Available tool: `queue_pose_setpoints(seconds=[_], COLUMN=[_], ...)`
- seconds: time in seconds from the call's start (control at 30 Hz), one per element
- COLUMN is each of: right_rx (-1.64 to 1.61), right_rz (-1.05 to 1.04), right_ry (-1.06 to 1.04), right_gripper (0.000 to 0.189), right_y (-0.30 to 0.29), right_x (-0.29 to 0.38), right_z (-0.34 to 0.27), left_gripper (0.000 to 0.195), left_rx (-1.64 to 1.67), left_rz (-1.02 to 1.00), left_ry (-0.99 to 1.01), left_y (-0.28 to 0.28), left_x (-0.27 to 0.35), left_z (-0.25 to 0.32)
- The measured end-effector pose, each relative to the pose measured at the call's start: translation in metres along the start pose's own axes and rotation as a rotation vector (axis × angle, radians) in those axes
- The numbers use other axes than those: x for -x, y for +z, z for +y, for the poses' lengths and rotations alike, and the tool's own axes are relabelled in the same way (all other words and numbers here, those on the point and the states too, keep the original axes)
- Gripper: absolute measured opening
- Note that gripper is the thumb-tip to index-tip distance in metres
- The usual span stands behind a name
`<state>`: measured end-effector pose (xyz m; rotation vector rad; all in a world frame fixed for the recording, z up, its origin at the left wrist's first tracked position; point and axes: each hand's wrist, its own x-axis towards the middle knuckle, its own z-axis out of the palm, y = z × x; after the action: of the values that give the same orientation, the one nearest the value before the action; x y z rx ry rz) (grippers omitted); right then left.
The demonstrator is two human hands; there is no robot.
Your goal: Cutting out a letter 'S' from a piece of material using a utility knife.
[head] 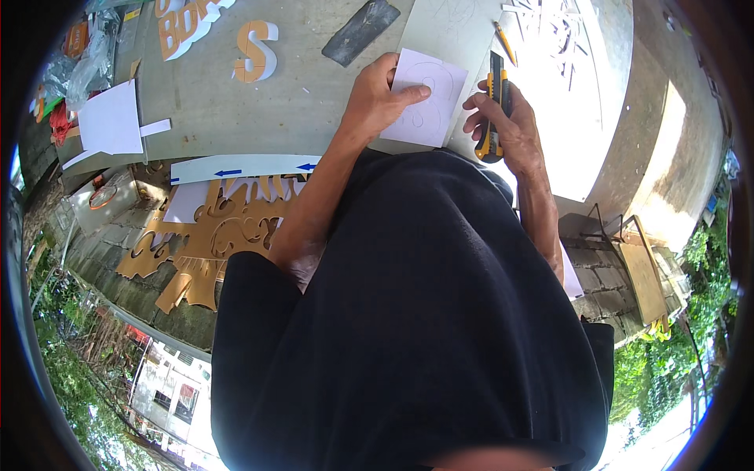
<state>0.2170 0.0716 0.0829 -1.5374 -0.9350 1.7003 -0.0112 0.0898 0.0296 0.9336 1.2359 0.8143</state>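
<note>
My left hand (377,97) grips a white rectangular sheet (439,112) by its left edge, thumb on top and fingers behind. A curved figure is drawn in thin pencil line on that sheet. In my right hand (515,129) is a yellow and black snap-off utility knife (492,132), its head pointing away from me. Whether its blade is out I cannot tell. The knife is beside the sheet, apart from it. Beyond the knife a yellow pencil (505,44) lies on the table (283,118).
A cut-out letter S (253,52) and more block letters (182,35) stand at the far left. A dark flat slab (360,32) lies beyond my left hand. Thin white offcuts (559,35) are strewn at right. Cut brown sheets (235,229) sit below the table's near edge.
</note>
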Motion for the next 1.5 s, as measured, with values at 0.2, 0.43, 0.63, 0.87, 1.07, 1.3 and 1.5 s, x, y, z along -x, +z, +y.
queue_pose_setpoints(seconds=[0.2, 0.43, 0.63, 0.87, 1.07, 1.3, 1.5], right_rx=[0.182, 0.588, 0.705, 0.941, 1.136, 1.254, 1.241], right_rz=[0.062, 0.044, 0.013, -0.016, -0.008, -0.032, -0.083], right_ry=[0.124, 0.126, 0.114, 0.098, -0.062, -0.175, -0.195], right_gripper=[0.037, 0.033, 0.032, 0.030, 0.026, 0.022, 0.021], right_y=[-0.010, -0.002, 0.006, 0.018, 0.021, 0.017, -0.004], right_x=[0.000, -0.012, -0.027, -0.039, -0.046, -0.049, -0.059], right_z=[0.008, 0.004, 0.006, 0.007, 0.011, 0.006, -0.006], left_gripper=[0.070, 0.089, 0.098, 0.098, 0.096, 0.092, 0.078], left_rx=[-0.559, -0.783, -1.014, -1.056, -0.964, -0.918, -1.009], left_rz=[0.092, 0.272, 0.108, 0.050, 0.122, 0.088, -0.066], left_ry=[0.270, 0.349, 0.538, 0.564, 0.563, 0.534, 0.530], left_y=[0.007, 0.025, 0.007, 0.006, 0.017, 0.014, -0.003], left_x=[-0.037, -0.028, -0.009, -0.012, -0.011, -0.010, -0.019], left_z=[-0.014, -0.029, -0.033, -0.052, -0.060, -0.051, -0.040])
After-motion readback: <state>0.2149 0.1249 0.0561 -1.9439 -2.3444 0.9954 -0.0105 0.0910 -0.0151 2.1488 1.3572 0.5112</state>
